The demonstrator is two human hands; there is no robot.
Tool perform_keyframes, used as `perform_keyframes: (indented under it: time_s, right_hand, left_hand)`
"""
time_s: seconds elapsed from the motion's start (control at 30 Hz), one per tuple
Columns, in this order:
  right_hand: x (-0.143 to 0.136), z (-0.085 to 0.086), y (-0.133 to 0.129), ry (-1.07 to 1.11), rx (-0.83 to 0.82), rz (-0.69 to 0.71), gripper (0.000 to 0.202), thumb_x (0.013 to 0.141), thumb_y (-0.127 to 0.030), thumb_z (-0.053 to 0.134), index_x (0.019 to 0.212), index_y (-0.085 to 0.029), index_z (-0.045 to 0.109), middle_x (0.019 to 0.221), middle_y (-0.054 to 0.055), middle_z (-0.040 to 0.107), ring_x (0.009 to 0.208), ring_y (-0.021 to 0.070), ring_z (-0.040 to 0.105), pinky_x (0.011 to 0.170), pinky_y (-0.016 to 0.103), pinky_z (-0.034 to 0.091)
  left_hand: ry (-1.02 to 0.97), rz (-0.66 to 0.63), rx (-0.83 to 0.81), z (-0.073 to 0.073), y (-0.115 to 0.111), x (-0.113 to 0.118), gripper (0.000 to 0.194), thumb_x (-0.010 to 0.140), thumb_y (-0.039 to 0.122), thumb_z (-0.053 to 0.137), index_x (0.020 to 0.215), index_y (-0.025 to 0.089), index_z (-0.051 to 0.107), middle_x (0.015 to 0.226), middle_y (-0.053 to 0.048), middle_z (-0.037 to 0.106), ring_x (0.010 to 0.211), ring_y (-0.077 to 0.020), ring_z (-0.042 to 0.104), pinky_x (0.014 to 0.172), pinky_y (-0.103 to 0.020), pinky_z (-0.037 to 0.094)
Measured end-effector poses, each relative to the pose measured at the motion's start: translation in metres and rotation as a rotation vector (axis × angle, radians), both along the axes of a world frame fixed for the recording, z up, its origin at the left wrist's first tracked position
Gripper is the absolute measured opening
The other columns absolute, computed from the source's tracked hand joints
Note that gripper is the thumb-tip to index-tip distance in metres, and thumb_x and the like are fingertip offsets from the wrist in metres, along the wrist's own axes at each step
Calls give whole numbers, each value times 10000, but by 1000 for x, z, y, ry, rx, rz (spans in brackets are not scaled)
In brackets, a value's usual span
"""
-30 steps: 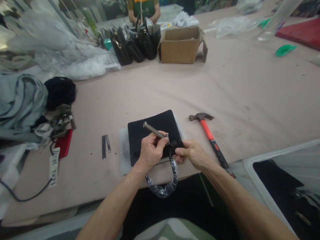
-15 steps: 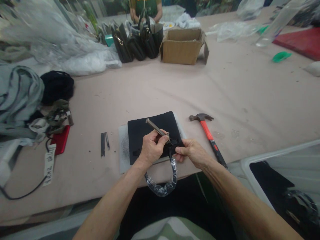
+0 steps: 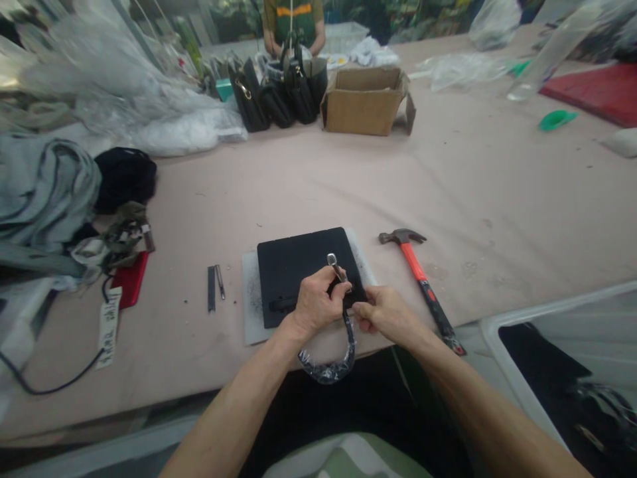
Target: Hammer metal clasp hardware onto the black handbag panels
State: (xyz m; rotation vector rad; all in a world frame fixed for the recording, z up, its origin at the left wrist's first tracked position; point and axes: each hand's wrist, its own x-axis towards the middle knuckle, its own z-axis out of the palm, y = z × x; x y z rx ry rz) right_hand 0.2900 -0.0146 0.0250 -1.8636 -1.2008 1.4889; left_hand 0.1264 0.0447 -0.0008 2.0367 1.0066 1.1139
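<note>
My left hand (image 3: 319,297) is closed around a short metal punch (image 3: 334,263), its top end leaning up and away from me. Its lower tip is hidden by the fingers, over the right front part of a black bag panel (image 3: 303,259). My right hand (image 3: 383,312) pinches the panel's front right corner. From that spot a bag handle (image 3: 326,372) wrapped in clear plastic loops down past the table edge. The panel lies on a pale, speckled board (image 3: 251,292). To the right rests a claw hammer (image 3: 413,262) with an orange and black grip.
Left of the board lie a dark flat strip (image 3: 211,290) and a thin metal tool (image 3: 219,282). A cardboard box (image 3: 365,109) and black handbags (image 3: 298,86) stand at the back, near another person. A white bin (image 3: 517,318) with black pieces is at right.
The punch has swung from leaning left to a steeper stance, and my left hand has shifted slightly right with it. My right hand stays at the panel's corner.
</note>
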Motion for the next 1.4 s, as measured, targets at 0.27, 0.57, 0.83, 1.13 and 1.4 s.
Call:
perform_keyframes:
  time_s: [0.27,0.57,0.83,1.13,1.4]
  right_hand:
    - [38,15,-20,-342,80,16,183,865,-333,579,774,-190,648,717,66,683,693,206,640,651,314,443]
    - [112,-3,-6,-604,119,-277,180,725,-245,666,881,-188,595,934,121,604,953,283,590,768,363,450]
    - [99,33,13,-53,53,-259,171,814,-326,568,721,-228,463,576,-53,402,430,96,347,396,232,353]
    - [76,146,-42,-575,814,-192,385,987,-583,453,819,-249,540,582,-9,537,473,133,466,461,267,331]
    - [64,142,-51,-851,765,73,486,985,-648,300,707,-285,462,492,-4,492,407,160,418,471,318,269]
  left_hand:
    - [81,-70,69,-6,-4,2,61,902,185,625,952,201,655,1032,-78,758,947,-211,737,888,-313,585]
    - [71,-90,-14,-2,-5,4,104,888,171,637,972,215,680,1067,-63,764,994,-215,735,950,-326,579]
    - [85,-92,-48,-1,-4,7,137,864,156,653,972,222,706,1002,-42,763,941,-204,733,913,-320,584]
    - [113,-83,-47,0,-3,8,97,862,167,661,932,222,702,942,-42,751,923,-201,717,901,-315,575]
    - [127,-66,-36,-1,-4,9,88,863,189,658,923,232,705,889,-30,749,874,-195,718,873,-310,586]
